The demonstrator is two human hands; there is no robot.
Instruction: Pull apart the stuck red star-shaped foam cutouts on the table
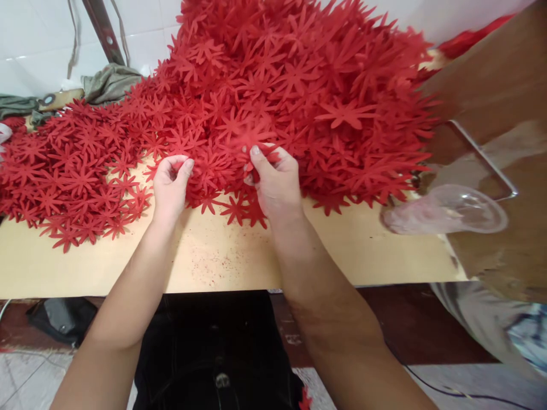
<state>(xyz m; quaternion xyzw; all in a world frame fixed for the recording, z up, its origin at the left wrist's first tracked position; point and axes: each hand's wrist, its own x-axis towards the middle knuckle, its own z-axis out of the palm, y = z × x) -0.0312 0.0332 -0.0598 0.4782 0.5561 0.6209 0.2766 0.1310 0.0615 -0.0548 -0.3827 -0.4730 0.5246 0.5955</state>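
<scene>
A big heap of red flower-shaped cutouts [294,80] with narrow petals covers the back of the tabletop. At the front of the heap, my right hand [277,179] is closed, pinching a red flower cutout [252,136] between thumb and fingers; the cutout is blurred. My left hand [168,185] is to its left, thumb pressed to curled fingers just above the cutouts. Whatever it may hold is hidden or too small to make out.
The pale tabletop [342,239] has small red specks near its front edge. A clear plastic cup [448,210] lies on its side at the right, beside a brown board [504,142] with a metal handle. Grey cloth [109,82] lies at the back left, against a white tiled wall.
</scene>
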